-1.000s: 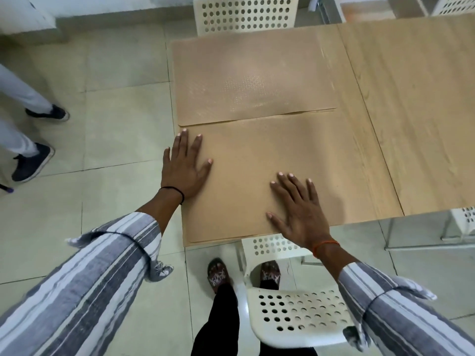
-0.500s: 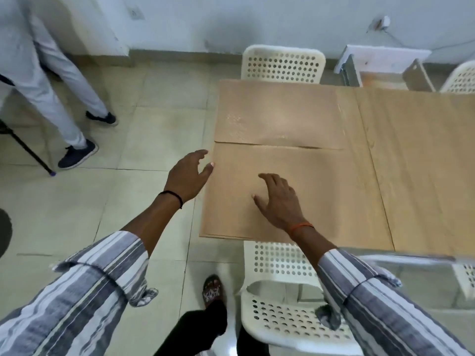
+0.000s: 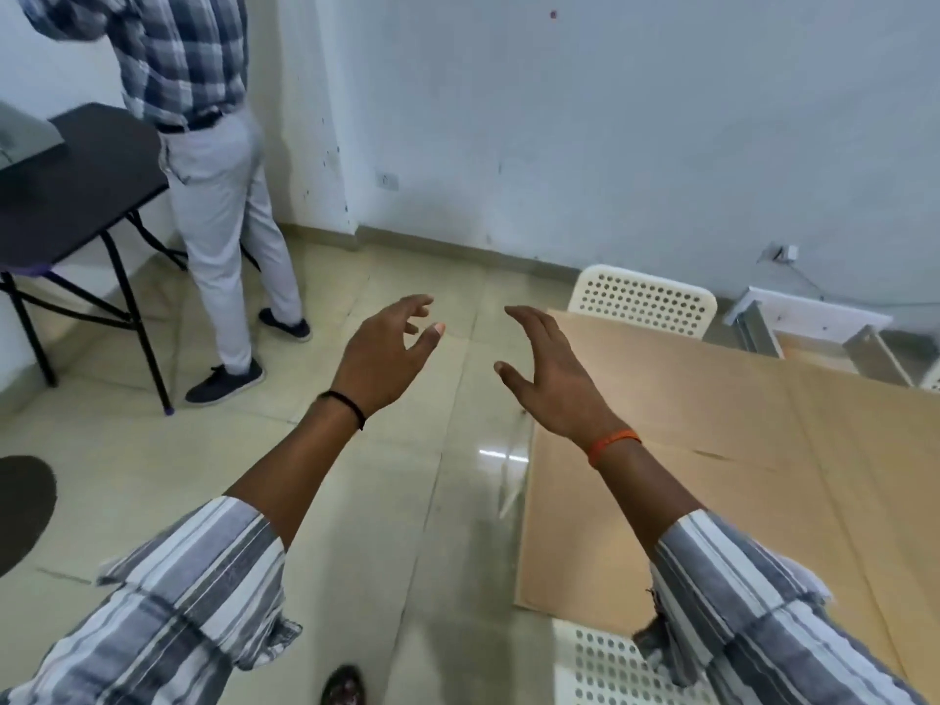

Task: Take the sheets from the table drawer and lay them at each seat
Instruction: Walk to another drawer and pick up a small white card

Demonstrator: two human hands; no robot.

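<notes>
Two brown sheets lie flat on the desk (image 3: 864, 480), edge to edge. The nearer sheet (image 3: 585, 521) reaches the desk's near left corner, and the farther sheet (image 3: 676, 379) runs on from it toward the wall, a thin dark seam marking where they meet. Neither hand touches them.

The right hand (image 3: 549, 379) is raised in the air above the left edge of the desk, over the farther sheet's near corner, palm turned inward, fingers stretched and a little spread, thumb held out to the left. It holds nothing. An orange band sits on its wrist. The left hand (image 3: 389, 353) hangs left of the desk, over the floor (image 3: 356, 501), loosely cupped with fingers curled and thumb raised, also empty; a black band circles its wrist. The two hands face each other with a clear gap between them. Both forearms come out of rolled striped sleeves.

A white perforated chair (image 3: 643, 300) stands at the far end of the desk, and part of another (image 3: 600, 664) shows at the near end. Well left of the desk, another person in a checked shirt and pale trousers (image 3: 224, 195) stands beside a black folding table (image 3: 76, 185).
</notes>
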